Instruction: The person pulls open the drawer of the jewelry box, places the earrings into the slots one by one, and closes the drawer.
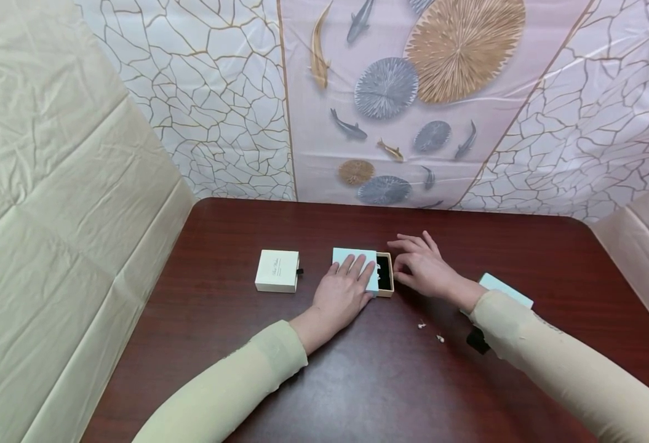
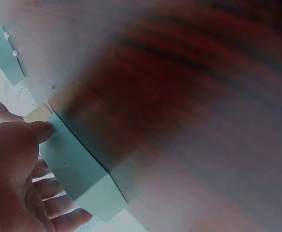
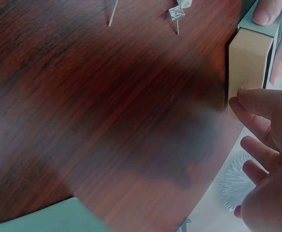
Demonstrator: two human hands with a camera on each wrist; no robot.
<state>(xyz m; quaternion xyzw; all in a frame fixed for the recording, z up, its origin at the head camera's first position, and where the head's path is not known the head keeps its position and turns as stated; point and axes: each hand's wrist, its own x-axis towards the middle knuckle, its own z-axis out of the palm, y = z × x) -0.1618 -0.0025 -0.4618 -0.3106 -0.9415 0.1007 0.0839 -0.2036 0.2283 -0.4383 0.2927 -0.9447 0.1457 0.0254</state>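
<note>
My left hand (image 1: 341,292) lies over the top of a light blue box sleeve (image 1: 338,255), fingers straight, the thumb against the near side wall (image 2: 78,159). From the sleeve's right end a tan drawer (image 1: 386,293) sticks out partway. It has a black lining, with small white pieces (image 1: 378,271) at the sleeve's edge. My right hand (image 1: 421,267) is at the drawer's outer end. Its thumb and index fingertips meet there, pressed close to the tan end face (image 3: 249,58), hiding what is between them. The other right fingers are held loosely apart.
A cream box (image 1: 277,271) with a black tab stands to the left. Two small stud earrings (image 1: 440,338) lie on the table near the right forearm. Another light blue box (image 1: 505,290) and a black piece (image 1: 477,340) sit partly behind the right sleeve.
</note>
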